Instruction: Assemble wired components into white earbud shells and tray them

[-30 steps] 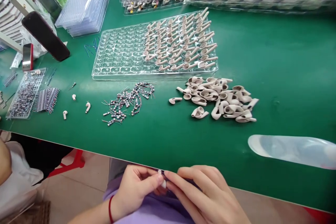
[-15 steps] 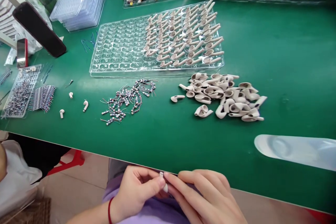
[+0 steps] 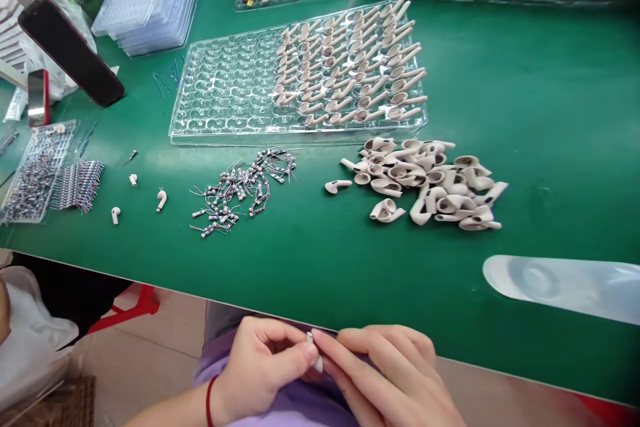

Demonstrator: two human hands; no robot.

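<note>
At the table's front edge, above my lap, my left hand (image 3: 273,363) pinches a small white earbud shell (image 3: 318,364) between thumb and fingers, its stem end pointing up. My right hand (image 3: 390,370) is closed in against the same shell, index fingertip at the stem end and another finger lower down. What lies between the right fingertips is too small to make out. Beyond the hands lie a heap of loose earbud shells (image 3: 435,180) and a pile of small wired circuit boards (image 3: 240,187).
A clear tray (image 3: 220,90) holds rows of earbud shells on its right side. Stacked trays (image 3: 150,0) stand behind. Two phones, a dark one (image 3: 73,50) and a red-edged one (image 3: 38,99), are at left. A translucent plastic strip (image 3: 560,283) lies at right. Someone's white garment (image 3: 33,320) shows lower left.
The earbud shell and the fingertips around it have shifted very slightly right and down. The grip looks the same, and the things on the table stay in place.
</note>
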